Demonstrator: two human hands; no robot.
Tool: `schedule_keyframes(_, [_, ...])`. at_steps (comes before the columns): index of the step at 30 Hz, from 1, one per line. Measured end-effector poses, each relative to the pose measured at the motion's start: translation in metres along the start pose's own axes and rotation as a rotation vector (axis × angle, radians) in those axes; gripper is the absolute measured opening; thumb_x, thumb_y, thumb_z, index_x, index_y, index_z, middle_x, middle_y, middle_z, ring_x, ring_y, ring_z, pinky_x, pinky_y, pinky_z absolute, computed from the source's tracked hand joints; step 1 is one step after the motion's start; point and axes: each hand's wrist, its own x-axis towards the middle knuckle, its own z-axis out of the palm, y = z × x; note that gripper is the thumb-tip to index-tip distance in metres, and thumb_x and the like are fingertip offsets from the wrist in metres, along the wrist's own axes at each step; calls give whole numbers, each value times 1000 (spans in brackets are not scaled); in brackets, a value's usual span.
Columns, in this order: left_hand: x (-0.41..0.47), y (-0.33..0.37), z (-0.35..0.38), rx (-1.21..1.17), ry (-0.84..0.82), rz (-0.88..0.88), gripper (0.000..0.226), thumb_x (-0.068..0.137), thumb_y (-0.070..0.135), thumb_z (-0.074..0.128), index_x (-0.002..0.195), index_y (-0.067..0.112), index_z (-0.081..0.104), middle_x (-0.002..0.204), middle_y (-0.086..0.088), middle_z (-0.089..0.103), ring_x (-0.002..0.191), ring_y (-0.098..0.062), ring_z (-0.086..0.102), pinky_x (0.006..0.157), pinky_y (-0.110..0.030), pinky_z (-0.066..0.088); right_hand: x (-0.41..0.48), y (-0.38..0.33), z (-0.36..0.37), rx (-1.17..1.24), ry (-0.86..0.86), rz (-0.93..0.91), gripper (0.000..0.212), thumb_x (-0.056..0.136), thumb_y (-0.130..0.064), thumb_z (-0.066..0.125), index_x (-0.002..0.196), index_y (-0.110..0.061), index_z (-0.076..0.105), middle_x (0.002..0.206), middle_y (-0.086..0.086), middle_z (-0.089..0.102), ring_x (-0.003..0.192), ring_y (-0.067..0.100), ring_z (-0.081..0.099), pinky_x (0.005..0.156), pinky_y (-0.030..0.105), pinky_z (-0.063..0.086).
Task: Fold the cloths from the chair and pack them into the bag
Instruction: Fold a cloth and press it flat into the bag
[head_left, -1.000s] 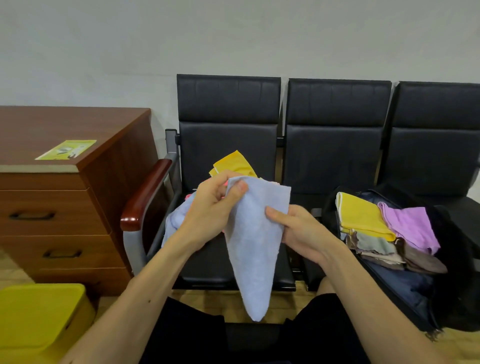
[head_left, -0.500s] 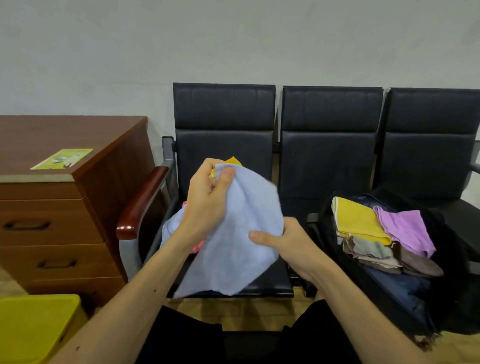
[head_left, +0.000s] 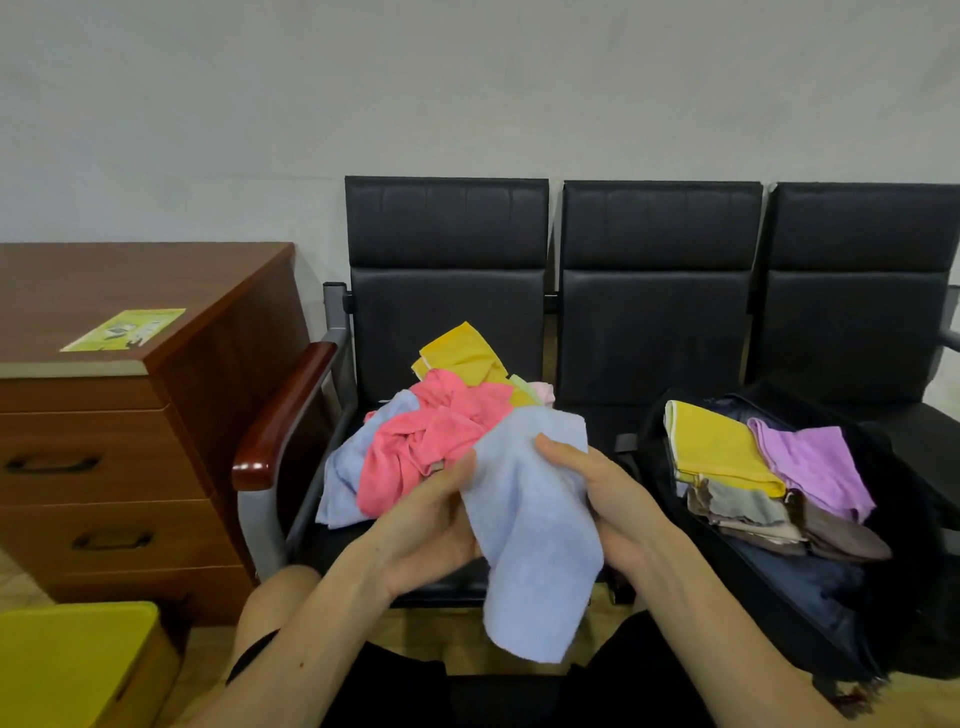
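Nearest the viewer, a light blue cloth (head_left: 530, 545) is held in front of the lap, just off the front edge of the chair (head_left: 447, 291) seat. It is gripped by both hands. The left hand (head_left: 431, 525) is clamped on its left edge with the thumb pressed on top, and the right hand (head_left: 608, 499) is clamped on its upper right edge. The cloth is loosely bunched and no clean crease can be seen, so its fold is judged to be only begun. Its long axis runs nearly upright. The upper end is gathered between the hands and the free lower end hangs down towards the floor, drifting slightly right.

Behind the hands, a heap of loose cloths is left on the seat of the leftmost chair. A pink cloth (head_left: 431, 436) is crumpled on top, a second pale blue cloth (head_left: 353, 467) is spread at the seat's left edge, and a yellow cloth (head_left: 462, 353) is propped against the backrest at the rear.

On the seats to the right, an open dark bag (head_left: 810, 597) is tilted towards the viewer. Several folded cloths are already packed in it: a folded yellow one (head_left: 717, 447), a purple one (head_left: 815, 462) just beside it, and grey and brown ones (head_left: 743, 509) nearer the front rim.

The task is judged to be roughly half done, with the held cloth and the heap still to be folded and packed.
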Motion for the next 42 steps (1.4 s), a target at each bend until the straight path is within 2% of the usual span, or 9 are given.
schedule_keyframes(5, [2, 6, -11, 434, 70, 123, 28, 96, 14, 60, 124, 10, 65, 122, -7, 71, 116, -21, 66, 100, -41, 52, -3, 11, -15, -45, -113, 12, 40, 84, -15, 72, 121, -4, 67, 117, 19, 70, 107, 34, 69, 84, 42, 60])
schedule_keyframes(11, [9, -5, -31, 661, 359, 20, 15, 94, 25, 67, 102, 13, 69, 89, 0, 77, 83, -11, 73, 70, -24, 58, 3, 42, -32, -188, -40, 150, 20, 77, -13, 74, 94, -4, 79, 100, 19, 75, 88, 28, 74, 71, 37, 60])
schedule_keyframes(16, [12, 3, -45, 390, 185, -214, 39, 88, 20, 68, 123, 4, 65, 116, -13, 73, 109, -26, 69, 92, -39, 56, 12, 25, -32, -314, -26, 155, 31, 90, -12, 69, 119, -1, 68, 108, 17, 74, 96, 29, 73, 72, 35, 59])
schedule_keyframes(20, [9, 62, -8, 494, -6, 120, 47, 75, -2, 68, 120, 13, 65, 118, -5, 73, 114, -24, 67, 86, -33, 59, 6, -36, -11, -433, -158, -226, 41, 87, 0, 67, 127, -8, 62, 117, 10, 72, 106, 25, 70, 84, 37, 59])
schedule_keyframes(26, [-21, 140, 45, 952, -161, 884, 17, 80, -14, 65, 83, 0, 75, 91, 2, 75, 90, -9, 69, 81, -23, 54, -43, -121, 18, -523, -212, -796, 28, 80, 7, 69, 67, -16, 78, 73, 3, 74, 69, 12, 68, 62, 26, 54])
schedule_keyframes(28, [-17, 143, 48, 966, -146, 915, 27, 80, -18, 62, 77, 5, 76, 92, 5, 72, 89, -13, 68, 80, -22, 52, -45, -126, 18, -531, -270, -804, 10, 76, -10, 77, 67, -14, 76, 86, 10, 75, 78, 19, 71, 66, 29, 56])
schedule_keyframes(31, [-11, 139, 48, 979, -141, 888, 50, 83, -25, 57, 68, 18, 77, 95, 2, 72, 92, -17, 69, 79, -25, 53, -39, -124, 9, -606, -214, -791, 45, 84, 19, 56, 55, -12, 71, 97, 4, 76, 92, 21, 72, 69, 29, 57])
schedule_keyframes(35, [-7, 132, 49, 880, -73, 829, 61, 83, -23, 54, 63, 31, 74, 94, 4, 73, 93, -17, 68, 73, -29, 54, -41, -122, 6, -645, -204, -823, 49, 82, 27, 48, 59, -9, 73, 101, 5, 75, 102, 23, 70, 77, 27, 57])
schedule_keyframes(42, [-7, 117, 53, 738, 10, 720, 41, 96, -12, 43, 77, 16, 67, 67, 7, 59, 57, -6, 52, 51, -17, 41, -44, -117, 3, -583, -175, -779, 46, 89, 15, 53, 62, -15, 75, 95, -1, 75, 96, 19, 72, 67, 23, 57])
